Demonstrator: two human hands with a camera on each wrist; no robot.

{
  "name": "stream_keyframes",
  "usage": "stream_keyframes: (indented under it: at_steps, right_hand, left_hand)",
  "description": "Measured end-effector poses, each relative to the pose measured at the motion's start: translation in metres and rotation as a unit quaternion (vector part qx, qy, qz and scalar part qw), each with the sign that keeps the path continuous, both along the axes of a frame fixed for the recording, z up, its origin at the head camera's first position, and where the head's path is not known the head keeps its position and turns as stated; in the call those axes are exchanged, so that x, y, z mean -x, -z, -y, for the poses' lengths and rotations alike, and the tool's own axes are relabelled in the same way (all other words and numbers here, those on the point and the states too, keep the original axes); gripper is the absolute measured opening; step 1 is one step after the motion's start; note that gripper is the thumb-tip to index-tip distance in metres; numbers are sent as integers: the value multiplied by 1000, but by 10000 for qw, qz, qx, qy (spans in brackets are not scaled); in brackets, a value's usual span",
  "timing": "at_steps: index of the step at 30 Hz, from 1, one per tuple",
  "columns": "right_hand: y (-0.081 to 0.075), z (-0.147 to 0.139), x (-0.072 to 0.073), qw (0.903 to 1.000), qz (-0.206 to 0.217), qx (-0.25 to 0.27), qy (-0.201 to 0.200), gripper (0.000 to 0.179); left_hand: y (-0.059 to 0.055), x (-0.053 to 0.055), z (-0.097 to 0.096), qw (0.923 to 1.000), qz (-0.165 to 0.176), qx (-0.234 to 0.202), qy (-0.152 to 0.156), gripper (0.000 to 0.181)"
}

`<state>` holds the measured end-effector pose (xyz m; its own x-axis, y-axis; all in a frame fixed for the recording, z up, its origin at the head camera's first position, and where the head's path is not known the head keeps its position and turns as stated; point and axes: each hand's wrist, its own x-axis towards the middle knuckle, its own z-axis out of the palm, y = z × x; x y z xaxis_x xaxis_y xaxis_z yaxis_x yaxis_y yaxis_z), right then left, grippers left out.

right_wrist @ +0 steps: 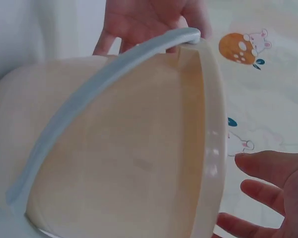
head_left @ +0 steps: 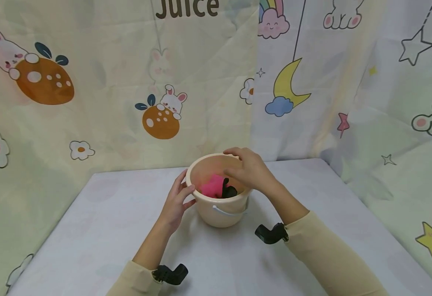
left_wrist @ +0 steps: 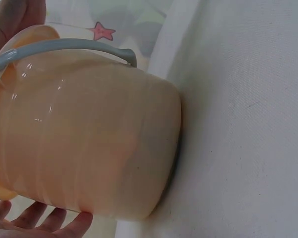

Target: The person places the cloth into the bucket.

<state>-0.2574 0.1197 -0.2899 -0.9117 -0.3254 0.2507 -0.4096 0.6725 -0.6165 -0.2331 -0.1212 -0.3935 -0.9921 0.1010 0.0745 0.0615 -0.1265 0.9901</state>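
Note:
A cream plastic bucket (head_left: 216, 213) stands upright on the white table, its grey-blue handle (left_wrist: 74, 44) hanging down on the near side. Inside lie a bright pink thing (head_left: 213, 186) and a black thing (head_left: 231, 191); their kinds cannot be told. My left hand (head_left: 175, 201) rests against the bucket's left side with spread fingers, fingertips (left_wrist: 82, 221) on the outer wall. Over the right part of the opening is my right hand (head_left: 251, 168), its fingers loosely spread around the rim. In the right wrist view it holds nothing.
A white-covered table (head_left: 127, 213) surrounds the bucket. Behind it hangs a printed cloth backdrop (head_left: 108, 82) with rabbits, fruit and a moon. Each wrist carries a black camera mount (head_left: 271, 233).

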Motion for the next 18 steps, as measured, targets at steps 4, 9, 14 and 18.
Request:
stream_keyframes:
  at_steps: [4, 9, 14, 18]
  right_hand:
    - [-3, -9, -1, 9997, 60, 193, -101, 51]
    - [6, -24, -3, 9980, 151, 525, -310, 49]
    - [13, -41, -8, 9970, -56, 747, -214, 48]
    - [18, -58, -8, 9972, -182, 719, 37, 49]
  left_hand:
    - [0, 0, 0, 10000, -28, -5, 12, 65]
    - [0, -1, 5, 9997, -119, 86, 220, 65]
    - [-4, -3, 20, 9975, -277, 480, 447, 67]
    - [-13, -3, 36, 9932, -412, 1001, 438, 67]
